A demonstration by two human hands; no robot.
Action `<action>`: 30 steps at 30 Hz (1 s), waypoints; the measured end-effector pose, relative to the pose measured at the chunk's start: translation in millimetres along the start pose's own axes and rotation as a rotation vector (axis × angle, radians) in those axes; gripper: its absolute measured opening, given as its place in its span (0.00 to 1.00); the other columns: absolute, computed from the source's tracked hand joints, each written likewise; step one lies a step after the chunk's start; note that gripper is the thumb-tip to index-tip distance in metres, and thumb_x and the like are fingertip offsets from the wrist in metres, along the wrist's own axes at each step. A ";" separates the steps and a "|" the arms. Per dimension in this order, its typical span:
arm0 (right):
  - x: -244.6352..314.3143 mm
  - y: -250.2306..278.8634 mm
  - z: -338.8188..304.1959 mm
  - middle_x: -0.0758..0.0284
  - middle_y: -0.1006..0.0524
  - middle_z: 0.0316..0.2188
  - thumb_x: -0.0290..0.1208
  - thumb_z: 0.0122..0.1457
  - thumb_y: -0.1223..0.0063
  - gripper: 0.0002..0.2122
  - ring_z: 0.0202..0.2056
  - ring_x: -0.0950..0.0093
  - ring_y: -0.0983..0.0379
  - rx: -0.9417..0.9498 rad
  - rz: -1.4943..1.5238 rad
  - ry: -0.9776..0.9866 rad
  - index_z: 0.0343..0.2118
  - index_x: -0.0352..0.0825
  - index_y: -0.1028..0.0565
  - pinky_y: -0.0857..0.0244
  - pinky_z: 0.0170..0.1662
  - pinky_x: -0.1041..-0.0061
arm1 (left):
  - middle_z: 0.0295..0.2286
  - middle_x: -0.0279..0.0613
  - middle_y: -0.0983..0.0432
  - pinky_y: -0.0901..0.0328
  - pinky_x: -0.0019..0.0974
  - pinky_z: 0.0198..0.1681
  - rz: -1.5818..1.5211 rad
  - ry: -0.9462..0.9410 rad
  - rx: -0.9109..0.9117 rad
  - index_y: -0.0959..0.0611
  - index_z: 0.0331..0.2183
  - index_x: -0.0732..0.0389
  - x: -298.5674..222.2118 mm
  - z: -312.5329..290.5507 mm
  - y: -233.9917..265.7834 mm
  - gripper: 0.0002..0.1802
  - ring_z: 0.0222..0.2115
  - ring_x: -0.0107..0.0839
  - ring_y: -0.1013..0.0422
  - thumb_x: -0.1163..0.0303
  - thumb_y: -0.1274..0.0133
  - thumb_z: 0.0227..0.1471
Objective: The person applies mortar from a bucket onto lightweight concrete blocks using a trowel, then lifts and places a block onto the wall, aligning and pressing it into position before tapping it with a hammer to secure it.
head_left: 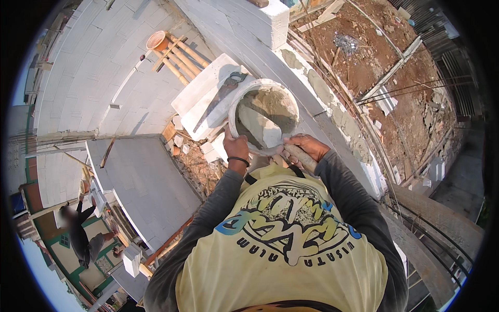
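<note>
While rough mortar (278, 101) crusts the round bucket (264, 83), the left hand (237, 150) grips it.

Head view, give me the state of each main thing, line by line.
Bucket, open, partly filled
Mortar, grey, inside the bucket
Mortar-coated tool, lying in the bucket
Left hand, gripping the bucket's rim
Right hand, curled over a pale handle
Handsaw, lying on a white block
Orange tub, open, by bamboo poles
Wall top, patchily mortared

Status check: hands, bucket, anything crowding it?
Left hand gripping bucket rim; right hand on trowel handle. Trowel blade inside bucket, grey mortar around it. Handsaw on pale blocks, close beside bucket.
</note>
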State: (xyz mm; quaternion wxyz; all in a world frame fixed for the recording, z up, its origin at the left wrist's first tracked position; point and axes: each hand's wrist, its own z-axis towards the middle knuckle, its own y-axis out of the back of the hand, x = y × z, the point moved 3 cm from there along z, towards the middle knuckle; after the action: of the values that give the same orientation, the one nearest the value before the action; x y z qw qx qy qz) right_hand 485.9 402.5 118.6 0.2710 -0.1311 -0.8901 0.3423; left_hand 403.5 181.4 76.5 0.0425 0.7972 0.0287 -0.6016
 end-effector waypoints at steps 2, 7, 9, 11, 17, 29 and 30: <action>-13.1 7.6 6.6 0.62 0.23 0.27 0.43 0.64 0.52 0.19 0.19 0.77 0.31 0.044 0.066 0.142 0.40 0.27 0.24 0.35 0.19 0.80 | 0.35 0.38 0.26 0.31 0.32 0.33 -0.144 0.084 -0.056 0.27 0.50 0.65 13.1 16.3 9.4 0.32 0.34 0.32 0.28 0.88 0.59 0.38; 1.0 13.7 28.8 0.66 0.27 0.24 0.46 0.63 0.51 0.20 0.21 0.76 0.29 -0.169 0.221 0.463 0.40 0.29 0.25 0.34 0.21 0.78 | 0.35 0.41 0.31 0.26 0.51 0.33 -0.385 0.244 -0.114 0.35 0.56 0.57 20.9 45.2 33.1 0.41 0.33 0.41 0.28 0.89 0.58 0.36; 27.7 9.8 43.2 0.68 0.28 0.23 0.46 0.63 0.51 0.19 0.21 0.75 0.29 -0.281 0.303 0.614 0.40 0.30 0.25 0.33 0.22 0.76 | 0.34 0.41 0.32 0.28 0.45 0.28 -0.380 0.312 -0.214 0.33 0.54 0.59 1.9 37.6 27.9 0.40 0.29 0.39 0.29 0.90 0.57 0.35; 56.4 6.5 67.1 0.69 0.29 0.22 0.45 0.63 0.51 0.19 0.19 0.76 0.30 -0.495 0.158 0.785 0.39 0.29 0.25 0.32 0.22 0.75 | 0.34 0.41 0.32 0.29 0.44 0.26 -0.376 0.349 -0.277 0.32 0.54 0.60 -0.2 33.8 41.4 0.40 0.28 0.39 0.29 0.90 0.56 0.33; 131.2 -2.4 149.3 0.55 0.29 0.33 0.39 0.65 0.52 0.19 0.31 0.68 0.26 -1.093 -0.415 1.250 0.46 0.24 0.31 0.30 0.33 0.72 | 0.35 0.42 0.32 0.27 0.51 0.31 -0.309 0.343 -0.268 0.34 0.54 0.58 53.4 38.3 93.7 0.39 0.34 0.44 0.29 0.89 0.58 0.35; 197.0 8.2 350.9 0.40 0.32 0.41 0.31 0.59 0.44 0.28 0.41 0.46 0.32 -1.274 -0.356 1.298 0.51 0.17 0.45 0.39 0.46 0.56 | 0.40 0.42 0.28 0.29 0.45 0.41 -0.326 0.308 -0.415 0.28 0.48 0.63 194.2 11.6 153.1 0.34 0.40 0.42 0.29 0.87 0.56 0.33; 189.9 12.9 355.9 0.43 0.31 0.40 0.31 0.59 0.45 0.26 0.40 0.47 0.32 -1.360 -0.425 1.331 0.52 0.20 0.44 0.38 0.45 0.57 | 0.41 0.42 0.28 0.30 0.45 0.42 -0.345 0.320 -0.421 0.28 0.48 0.63 183.5 7.5 145.2 0.34 0.40 0.42 0.29 0.87 0.56 0.33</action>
State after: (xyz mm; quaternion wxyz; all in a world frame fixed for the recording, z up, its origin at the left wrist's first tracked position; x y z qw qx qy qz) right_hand 127.4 300.0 -35.8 0.6411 -0.2630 -0.5676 -0.4445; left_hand 460.7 35.1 -97.1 0.0988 0.8389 0.2936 -0.4475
